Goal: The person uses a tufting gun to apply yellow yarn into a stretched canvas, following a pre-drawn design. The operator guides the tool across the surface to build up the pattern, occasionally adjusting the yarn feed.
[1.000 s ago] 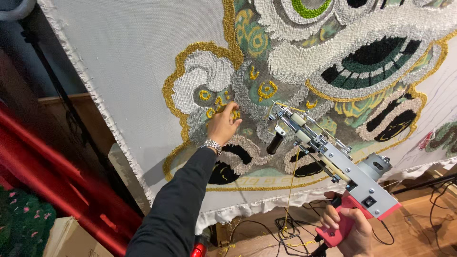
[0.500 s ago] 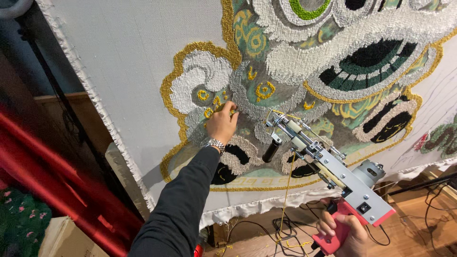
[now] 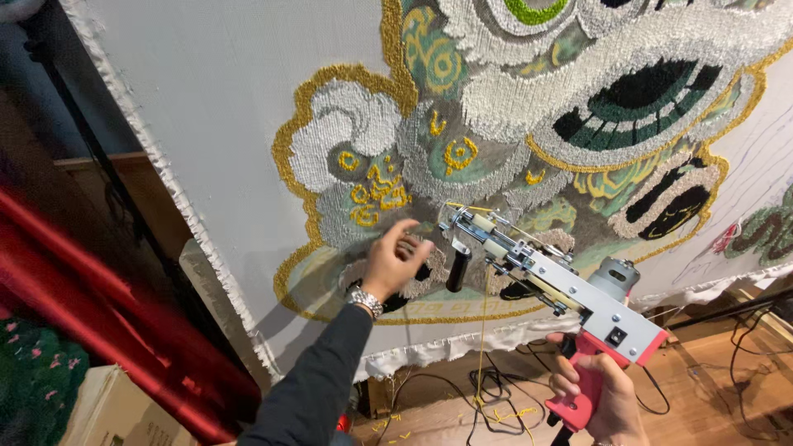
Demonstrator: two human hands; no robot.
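Note:
A large white cloth (image 3: 223, 107) hangs stretched in front of me, tufted with a lion-like design in grey, white, gold, green and black. My left hand (image 3: 395, 258), in a dark sleeve with a metal wristwatch, hovers close to the grey and gold tufting low on the design, fingers loosely curled and holding nothing. My right hand (image 3: 599, 396) grips the red handle of a tufting gun (image 3: 549, 277). The gun's silver body points up and left, its tip near the cloth just right of my left hand. Yellow yarn (image 3: 481, 330) hangs from the gun.
Red drapery (image 3: 99, 314) hangs at the left beside a dark frame post (image 3: 91, 140). A cardboard box (image 3: 116, 409) sits at the lower left. Black cables (image 3: 496, 388) and yellow yarn scraps lie on the wooden floor (image 3: 727, 388) below the cloth.
My left hand has dropped lower on the design and come off the cloth, its fingers curling. The gun has shifted slightly with the view.

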